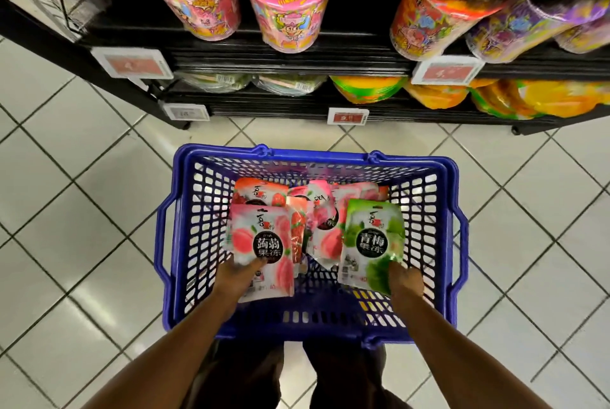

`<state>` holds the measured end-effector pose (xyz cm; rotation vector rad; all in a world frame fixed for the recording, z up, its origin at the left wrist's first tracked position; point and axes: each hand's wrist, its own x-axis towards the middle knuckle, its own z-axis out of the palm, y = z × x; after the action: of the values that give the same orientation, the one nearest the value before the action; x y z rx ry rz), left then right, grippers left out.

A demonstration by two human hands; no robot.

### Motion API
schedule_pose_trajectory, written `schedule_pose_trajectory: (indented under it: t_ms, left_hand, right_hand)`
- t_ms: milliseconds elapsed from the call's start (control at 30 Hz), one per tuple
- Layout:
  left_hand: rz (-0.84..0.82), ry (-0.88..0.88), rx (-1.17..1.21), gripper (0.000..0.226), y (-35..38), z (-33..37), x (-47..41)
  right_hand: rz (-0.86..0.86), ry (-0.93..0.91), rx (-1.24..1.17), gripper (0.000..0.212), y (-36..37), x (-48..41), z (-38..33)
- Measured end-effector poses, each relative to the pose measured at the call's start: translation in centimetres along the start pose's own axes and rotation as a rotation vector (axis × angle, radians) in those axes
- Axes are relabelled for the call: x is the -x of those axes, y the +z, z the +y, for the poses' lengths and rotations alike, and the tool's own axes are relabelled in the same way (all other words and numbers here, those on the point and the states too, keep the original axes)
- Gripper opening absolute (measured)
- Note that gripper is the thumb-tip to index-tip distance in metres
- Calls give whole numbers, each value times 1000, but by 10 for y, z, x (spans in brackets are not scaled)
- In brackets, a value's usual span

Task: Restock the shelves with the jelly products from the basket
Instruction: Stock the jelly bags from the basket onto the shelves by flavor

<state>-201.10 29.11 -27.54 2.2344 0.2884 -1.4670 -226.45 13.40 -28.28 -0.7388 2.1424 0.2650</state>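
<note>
A blue plastic basket (pixel 330 157) stands on the tiled floor in front of me. My left hand (pixel 236 276) grips the lower edge of a pink peach jelly pouch (pixel 264 237), held upright over the basket's left side. A green plum jelly pouch (pixel 371 240) is pinched at its bottom right corner by my right hand (pixel 404 281). Several more pink and red jelly pouches (pixel 321 213) lie heaped in the far half of the basket. Black shelves (pixel 290 62) rise behind the basket.
Pink, orange and purple jelly tubs (pixel 290 9) lie on the middle shelf, with a gap between the pink and orange ones. Orange and green bags (pixel 435 96) fill the bottom shelf. Price tags (pixel 447 71) hang on the shelf edges. White tiled floor (pixel 82 210) surrounds the basket.
</note>
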Motion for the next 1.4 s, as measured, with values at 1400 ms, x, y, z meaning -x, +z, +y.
schedule_pose_trajectory:
  t_ms: [1400]
  left_hand:
    - [9,58,75,23,-1,20,7]
  right_hand:
    - [1,-770,256,28,9,39,-83]
